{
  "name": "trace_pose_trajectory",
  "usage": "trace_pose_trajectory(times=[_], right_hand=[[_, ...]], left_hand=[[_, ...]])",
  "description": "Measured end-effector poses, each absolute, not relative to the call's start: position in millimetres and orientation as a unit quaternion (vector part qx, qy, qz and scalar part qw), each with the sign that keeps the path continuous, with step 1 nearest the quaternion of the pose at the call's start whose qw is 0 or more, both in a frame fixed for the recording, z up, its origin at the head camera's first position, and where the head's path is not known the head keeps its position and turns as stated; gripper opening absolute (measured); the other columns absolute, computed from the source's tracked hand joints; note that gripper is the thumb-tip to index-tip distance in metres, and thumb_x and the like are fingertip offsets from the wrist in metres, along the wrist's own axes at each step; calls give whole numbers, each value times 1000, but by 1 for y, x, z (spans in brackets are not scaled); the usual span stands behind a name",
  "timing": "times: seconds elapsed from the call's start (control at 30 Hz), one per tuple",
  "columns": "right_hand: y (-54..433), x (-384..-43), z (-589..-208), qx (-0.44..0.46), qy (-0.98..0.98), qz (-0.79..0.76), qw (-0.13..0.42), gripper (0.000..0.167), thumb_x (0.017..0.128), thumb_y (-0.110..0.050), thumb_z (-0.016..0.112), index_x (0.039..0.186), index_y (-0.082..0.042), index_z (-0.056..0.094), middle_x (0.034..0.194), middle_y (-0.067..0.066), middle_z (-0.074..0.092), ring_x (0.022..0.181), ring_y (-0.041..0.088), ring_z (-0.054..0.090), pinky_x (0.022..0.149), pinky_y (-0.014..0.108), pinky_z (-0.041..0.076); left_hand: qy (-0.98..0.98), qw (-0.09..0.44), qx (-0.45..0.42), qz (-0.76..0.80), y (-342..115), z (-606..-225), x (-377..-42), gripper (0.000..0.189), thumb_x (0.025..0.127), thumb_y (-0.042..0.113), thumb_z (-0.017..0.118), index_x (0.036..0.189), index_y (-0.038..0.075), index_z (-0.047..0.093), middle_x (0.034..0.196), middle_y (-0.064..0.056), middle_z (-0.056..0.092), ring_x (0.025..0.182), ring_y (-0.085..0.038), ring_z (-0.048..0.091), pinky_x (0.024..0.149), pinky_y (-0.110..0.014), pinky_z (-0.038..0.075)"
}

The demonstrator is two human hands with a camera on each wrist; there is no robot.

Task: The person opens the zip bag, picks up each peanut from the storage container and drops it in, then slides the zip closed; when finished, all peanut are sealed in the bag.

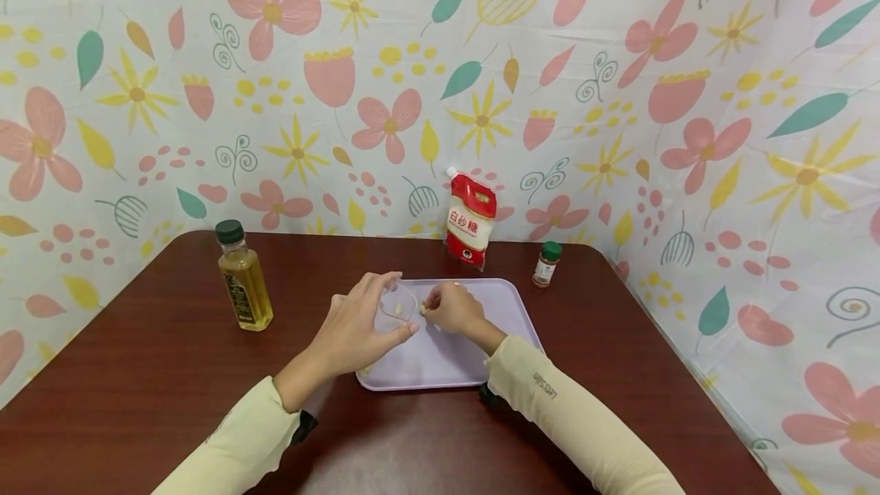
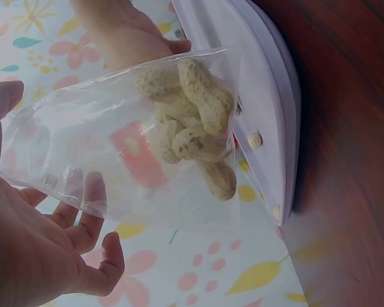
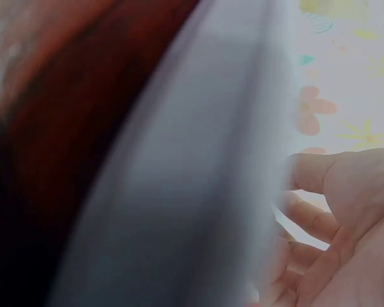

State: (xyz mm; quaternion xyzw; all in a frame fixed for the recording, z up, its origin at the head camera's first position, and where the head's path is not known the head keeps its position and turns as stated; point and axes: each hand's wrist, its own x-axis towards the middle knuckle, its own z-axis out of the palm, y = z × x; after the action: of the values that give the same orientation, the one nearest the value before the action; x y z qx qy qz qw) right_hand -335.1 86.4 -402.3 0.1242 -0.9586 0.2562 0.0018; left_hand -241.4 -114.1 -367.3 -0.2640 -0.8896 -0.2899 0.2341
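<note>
My left hand (image 1: pixel 352 328) holds a clear plastic bag (image 2: pixel 70 141), thumb on one side of its mouth and fingers on the other. Inside the bag, several peanuts in shells (image 2: pixel 206 99) have gathered at the bottom end. Close by on the right, my right hand (image 1: pixel 454 308) pinches a small pale peanut (image 1: pixel 422 310) over the tray. Its fingertips are partly hidden by the blurred tray edge in the right wrist view. Beneath both hands lies a light purple tray (image 1: pixel 440 373); another peanut (image 2: pixel 255 140) shows on it in the left wrist view.
An oil bottle (image 1: pixel 245 285) with a dark cap stands to the left on the brown table (image 1: pixel 137 373). Behind the tray are a red and white sugar pouch (image 1: pixel 471 220) and a green-capped spice jar (image 1: pixel 546 266). A floral curtain (image 1: pixel 412 98) borders the back and right.
</note>
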Motion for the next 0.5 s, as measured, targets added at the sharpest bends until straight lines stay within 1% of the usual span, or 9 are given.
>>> trace_pose_trajectory(times=[0.23, 0.33, 0.5], right_hand=[[95, -329, -392, 137, -951, 277, 9, 6, 84, -19, 78, 83, -14, 75, 78, -6, 68, 67, 11, 59, 57, 30, 47], [100, -322, -383, 142, -945, 294, 18, 4, 83, -16, 78, 83, -12, 77, 78, -4, 70, 67, 12, 59, 57, 31, 47], [105, -310, -371, 144, -934, 324, 30, 5, 83, -13, 77, 87, -11, 78, 85, -3, 72, 71, 13, 62, 58, 31, 48]], left_hand=[[-894, 227, -259, -287, -114, -368, -241, 72, 83, 50, 73, 140, 13, 49, 118, 0, 57, 108, -14, 56, 76, -43, 38], [-895, 222, -259, -287, -114, -368, -241, 73, 84, 50, 73, 141, 13, 48, 118, 0, 58, 108, -14, 56, 76, -43, 38], [-898, 220, -256, -282, -113, -368, -240, 73, 84, 51, 72, 141, 13, 48, 118, -1, 58, 108, -15, 56, 76, -43, 38]])
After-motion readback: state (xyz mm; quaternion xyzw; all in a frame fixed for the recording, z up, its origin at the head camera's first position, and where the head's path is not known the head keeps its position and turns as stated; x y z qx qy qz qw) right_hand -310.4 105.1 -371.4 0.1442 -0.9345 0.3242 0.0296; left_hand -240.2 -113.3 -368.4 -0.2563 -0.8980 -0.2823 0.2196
